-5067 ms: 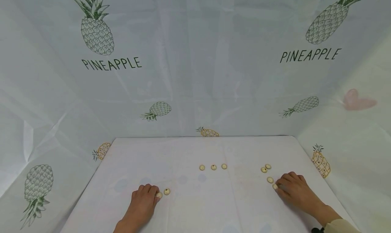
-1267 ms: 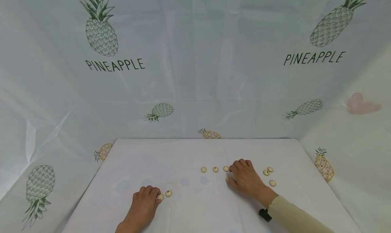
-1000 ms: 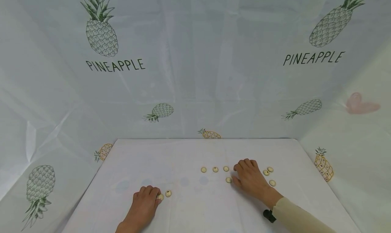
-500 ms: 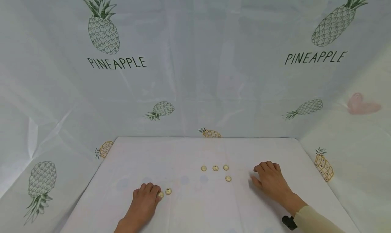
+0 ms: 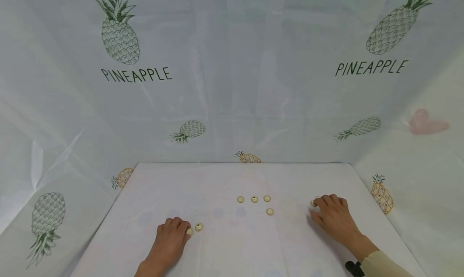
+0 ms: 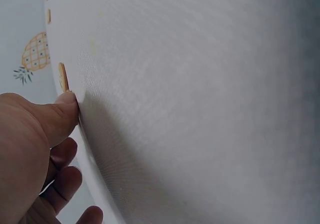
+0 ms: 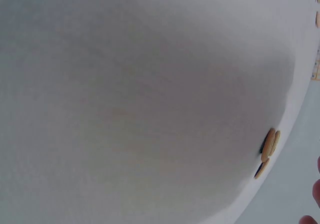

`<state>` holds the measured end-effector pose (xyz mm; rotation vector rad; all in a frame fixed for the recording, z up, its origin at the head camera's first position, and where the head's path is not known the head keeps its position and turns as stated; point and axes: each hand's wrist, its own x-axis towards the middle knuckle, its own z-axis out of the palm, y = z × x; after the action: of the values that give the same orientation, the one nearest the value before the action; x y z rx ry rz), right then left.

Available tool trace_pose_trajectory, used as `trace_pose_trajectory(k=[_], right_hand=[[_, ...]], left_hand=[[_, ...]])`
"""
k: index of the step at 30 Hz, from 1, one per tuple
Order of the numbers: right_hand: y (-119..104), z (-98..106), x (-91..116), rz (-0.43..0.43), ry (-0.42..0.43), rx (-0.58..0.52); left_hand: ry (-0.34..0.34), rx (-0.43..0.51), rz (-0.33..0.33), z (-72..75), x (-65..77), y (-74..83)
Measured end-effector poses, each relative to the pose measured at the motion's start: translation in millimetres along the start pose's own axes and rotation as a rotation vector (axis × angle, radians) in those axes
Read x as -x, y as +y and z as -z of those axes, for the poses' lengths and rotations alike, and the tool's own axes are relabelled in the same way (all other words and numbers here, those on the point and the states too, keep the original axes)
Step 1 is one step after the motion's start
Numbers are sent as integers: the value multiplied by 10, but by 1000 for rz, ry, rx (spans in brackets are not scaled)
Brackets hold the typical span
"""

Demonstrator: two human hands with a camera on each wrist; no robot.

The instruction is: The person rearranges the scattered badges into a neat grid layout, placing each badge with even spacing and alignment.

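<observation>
Small round wooden discs with darker markings lie on the white table. My left hand [image 5: 168, 241] rests at the left and pinches one disc [image 5: 189, 231] between thumb and fingers. Right beside it lies another disc [image 5: 199, 227]. In the left wrist view a tan disc [image 6: 63, 77] shows at the tip of the thumb. My right hand [image 5: 335, 219] hovers over the discs at the right, fingers loosely bent; one disc [image 5: 313, 203] peeks out by the index finger. The right wrist view shows a close group of discs [image 7: 268, 145], with fingertips apart from them at the frame's edge.
Three discs stand in a row [image 5: 254, 199] at mid-table, and a single disc [image 5: 270, 211] lies just in front of the row's right end. A pale cloth [image 5: 232, 87] printed with pineapples hangs behind and beside the table [image 5: 232, 248].
My right hand carried a disc from the right group to mid-table, let it go below the row's right end, then moved back right over the remaining discs. My left hand stayed put.
</observation>
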<state>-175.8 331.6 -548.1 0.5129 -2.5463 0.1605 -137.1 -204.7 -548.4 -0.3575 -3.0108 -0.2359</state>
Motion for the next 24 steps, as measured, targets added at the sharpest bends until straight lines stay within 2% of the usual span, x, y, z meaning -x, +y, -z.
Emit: trace_pose_trajectory(k=[14,20,24], right_hand=[[304,191,178,-137,-147,20],[329,163,205,-122,-205,-1],[299,105,191,-94,-208,7]], left_hand=[[29,0,-15,17,10,6],[42,-3,-18,17,6,18],[51,-9,-24,7,-4,20]])
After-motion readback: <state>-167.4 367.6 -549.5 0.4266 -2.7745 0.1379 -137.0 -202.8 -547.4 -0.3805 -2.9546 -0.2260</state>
